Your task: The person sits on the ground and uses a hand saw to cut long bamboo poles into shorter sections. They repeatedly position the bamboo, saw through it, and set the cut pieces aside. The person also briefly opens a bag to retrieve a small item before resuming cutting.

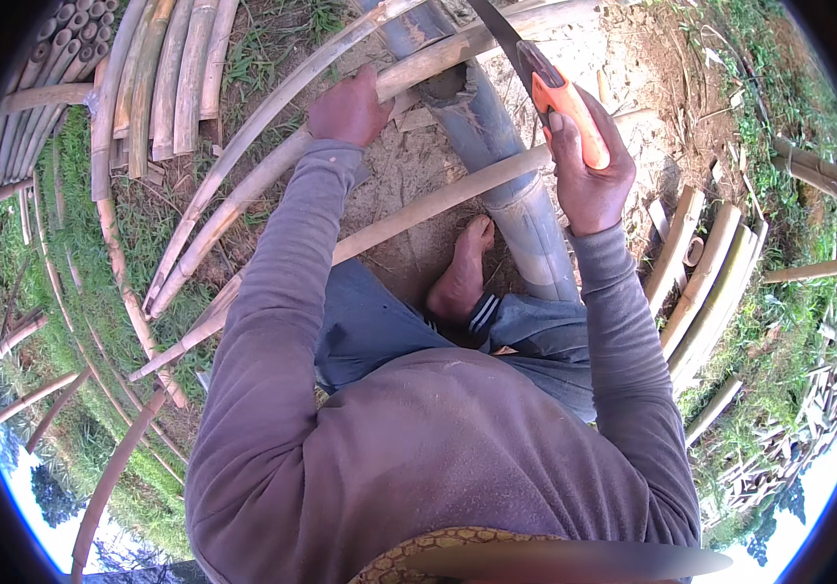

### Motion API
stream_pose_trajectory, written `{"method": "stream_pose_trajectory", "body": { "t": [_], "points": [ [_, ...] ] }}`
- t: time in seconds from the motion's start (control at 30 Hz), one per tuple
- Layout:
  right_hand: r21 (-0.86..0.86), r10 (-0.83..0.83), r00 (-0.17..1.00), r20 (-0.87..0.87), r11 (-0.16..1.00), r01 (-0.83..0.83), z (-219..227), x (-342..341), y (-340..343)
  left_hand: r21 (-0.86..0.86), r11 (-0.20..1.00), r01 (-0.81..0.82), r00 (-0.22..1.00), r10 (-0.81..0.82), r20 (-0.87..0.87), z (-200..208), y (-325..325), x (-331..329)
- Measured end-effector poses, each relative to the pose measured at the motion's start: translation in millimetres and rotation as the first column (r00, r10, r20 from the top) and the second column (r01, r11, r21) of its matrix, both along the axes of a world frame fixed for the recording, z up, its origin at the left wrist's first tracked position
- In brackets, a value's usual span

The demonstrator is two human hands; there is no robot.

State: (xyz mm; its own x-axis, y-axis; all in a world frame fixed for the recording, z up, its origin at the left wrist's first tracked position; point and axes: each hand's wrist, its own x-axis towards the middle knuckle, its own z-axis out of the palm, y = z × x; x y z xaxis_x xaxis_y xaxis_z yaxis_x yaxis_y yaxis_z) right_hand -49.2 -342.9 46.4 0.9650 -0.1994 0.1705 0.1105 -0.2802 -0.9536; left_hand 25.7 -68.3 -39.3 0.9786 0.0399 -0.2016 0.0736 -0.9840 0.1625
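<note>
My left hand (350, 105) is closed around a long pale bamboo pole (433, 62). That pole lies slantwise over a thick grey bamboo log (491, 131), close to a dark opening cut in the log. In my right hand (592, 165) is a handsaw (574, 115) with an orange handle, my fingers wrapped round the grip. Its dark blade points up and to the left, near the pole; whether the teeth touch it I cannot tell. Another thin bamboo pole (438, 202) crosses the log nearer to me.
Bamboo lengths (185, 78) lie in a row at the far left, beside a stack of cut tubes (68, 44). More cut pieces (706, 277) rest at the right. My bare foot (459, 273) is on the ground beside the log. Grass and bamboo scraps (788, 428) lie around.
</note>
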Motion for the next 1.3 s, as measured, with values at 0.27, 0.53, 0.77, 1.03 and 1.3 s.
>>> {"method": "stream_pose_trajectory", "body": {
  "t": [0.27,0.53,0.77,1.03,1.3],
  "points": [
    [-0.212,0.024,0.998,-0.057,0.977,-0.036,45,-141,-69,-0.042,0.999,0.019,0.993,-0.024,-0.118,3,12,12],
    [0.014,0.013,0.997,-0.078,1.0,-0.011,-3,29,-12,-0.057,0.998,0.04,0.985,-0.049,-0.163,15,6,22],
    [0.116,-0.134,0.989,0.059,0.985,0.126,24,-92,-60,-0.063,0.997,0.042,0.985,-0.051,-0.163,6,11,19],
    [-0.652,-0.456,0.882,0.115,0.636,0.414,-59,-151,-146,-0.086,0.994,0.063,0.998,-0.063,0.003,36,13,-8],
    [-0.806,0.137,0.833,0.536,0.377,0.457,129,-66,-94,-0.244,0.947,0.208,0.95,-0.137,0.279,158,3,-123]
  ]
}}
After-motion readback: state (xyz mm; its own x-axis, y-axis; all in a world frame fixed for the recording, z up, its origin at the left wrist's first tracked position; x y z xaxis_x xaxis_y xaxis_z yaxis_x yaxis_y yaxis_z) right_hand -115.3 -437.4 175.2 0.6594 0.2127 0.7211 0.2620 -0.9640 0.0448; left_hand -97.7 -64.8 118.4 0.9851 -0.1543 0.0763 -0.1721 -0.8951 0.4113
